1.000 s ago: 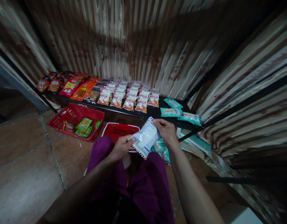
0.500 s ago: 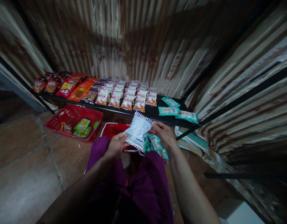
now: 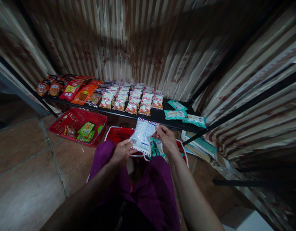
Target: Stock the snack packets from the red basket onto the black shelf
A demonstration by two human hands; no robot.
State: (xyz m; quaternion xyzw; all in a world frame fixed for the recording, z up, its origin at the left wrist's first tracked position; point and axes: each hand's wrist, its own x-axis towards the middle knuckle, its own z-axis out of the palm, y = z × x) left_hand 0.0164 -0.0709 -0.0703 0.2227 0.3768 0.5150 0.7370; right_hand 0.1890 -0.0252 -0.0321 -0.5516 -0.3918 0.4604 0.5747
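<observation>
Between my two hands is a white snack bag with red-and-blue striped ends, its printed back facing up. My left hand pinches its lower left corner, and my right hand grips its right edge near the top. The bag is above a red basket in front of my knees. Teal snack packets lie in that basket, partly covered by the bag and my right hand. On the low black shelf ahead stand rows of white-and-orange snack bags with similar striped ends.
Left on the black shelf lie red and orange snack bags; several teal packets lie at its right. A second red basket on the tiled floor holds green packets. Books lie under the shelf's right end.
The held bag has turned slightly and stays between both hands. My right hand has shifted a little left, and more of the right-hand basket's rim shows. The view has moved slightly.
</observation>
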